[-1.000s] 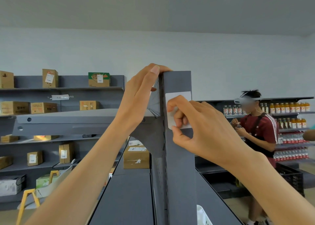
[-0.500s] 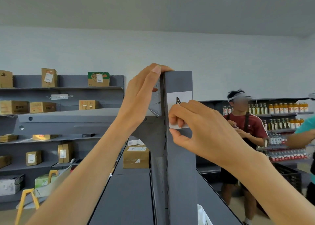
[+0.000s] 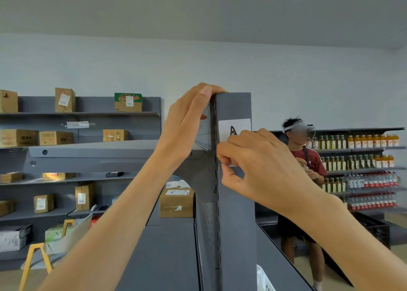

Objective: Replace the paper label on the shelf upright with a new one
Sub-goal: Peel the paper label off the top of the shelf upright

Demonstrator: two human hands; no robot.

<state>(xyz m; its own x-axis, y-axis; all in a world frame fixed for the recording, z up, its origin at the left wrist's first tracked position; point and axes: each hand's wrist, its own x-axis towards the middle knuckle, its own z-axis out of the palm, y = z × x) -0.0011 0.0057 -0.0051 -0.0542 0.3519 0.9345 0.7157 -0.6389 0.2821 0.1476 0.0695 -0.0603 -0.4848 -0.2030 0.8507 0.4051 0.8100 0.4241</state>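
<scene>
At frame centre, the left hand [image 3: 187,123] grips the grey metal upright [image 3: 236,202]; the right hand [image 3: 259,165] pinches the white rectangular paper label [image 3: 234,128] at its lower edge.

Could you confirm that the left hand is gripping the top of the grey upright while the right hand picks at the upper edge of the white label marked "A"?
Not quite: the head view shows the right hand working at the lower edge of the white label, not the upper. The rest holds: the left hand grips the top of the grey upright, and the label reads "A".
</scene>
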